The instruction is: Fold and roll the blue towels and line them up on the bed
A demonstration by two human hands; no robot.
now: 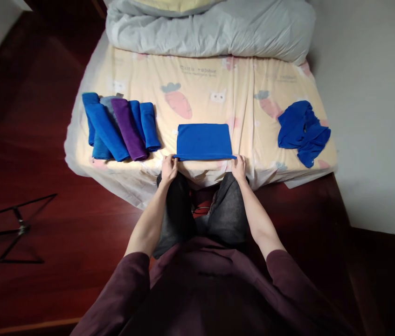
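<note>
A blue towel [203,139] lies folded into a flat rectangle on the bed in front of me, with a narrow roll along its near edge. My left hand [169,168] pinches the left end of that roll. At the right end, my right hand [239,167] grips the same edge between thumb and fingers. To the left sit several rolled towels, among them a blue one [108,133] and a purple one [129,129]. A crumpled blue cloth [303,131] rests on the right side of the bed.
The bed [141,79] has a carrot-patterned sheet, and a bunched grey quilt [211,32] lies across its far part. A black tripod stand [22,227] is on the red wooden floor [88,270] at left. A pale wall [375,107] borders the right side.
</note>
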